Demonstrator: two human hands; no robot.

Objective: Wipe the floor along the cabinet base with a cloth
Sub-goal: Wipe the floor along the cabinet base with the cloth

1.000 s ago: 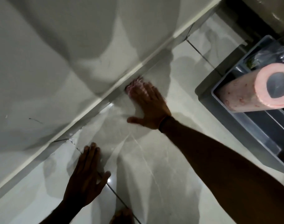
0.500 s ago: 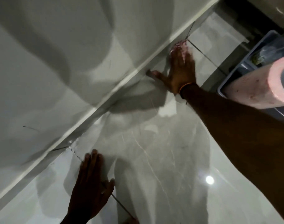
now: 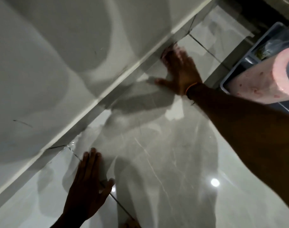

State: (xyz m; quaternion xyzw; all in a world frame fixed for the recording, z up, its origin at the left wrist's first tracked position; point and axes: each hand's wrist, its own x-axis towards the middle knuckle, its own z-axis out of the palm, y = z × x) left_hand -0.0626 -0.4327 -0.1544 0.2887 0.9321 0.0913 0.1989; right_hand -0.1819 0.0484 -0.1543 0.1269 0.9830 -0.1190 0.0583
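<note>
My right hand [image 3: 180, 71] presses flat on the glossy grey floor [image 3: 157, 153] right against the cabinet base [image 3: 107, 94], which runs diagonally from lower left to upper right. A pinkish cloth [image 3: 167, 52] peeks out from under its fingertips and is mostly hidden and blurred. An orange band circles that wrist. My left hand [image 3: 87, 185] lies flat on the floor near the bottom, fingers spread, holding nothing. The white cabinet front [image 3: 50, 63] fills the upper left.
A grey plastic bin [image 3: 239, 69] stands at the right edge with a pink paper roll [image 3: 263, 79] lying across it. Dark grout lines cross the floor tiles. A bright light reflection shows on the floor at lower right.
My right hand swept along the cabinet base toward the upper right, then drew back slightly toward the lower left. The left hand stayed planted on the floor.
</note>
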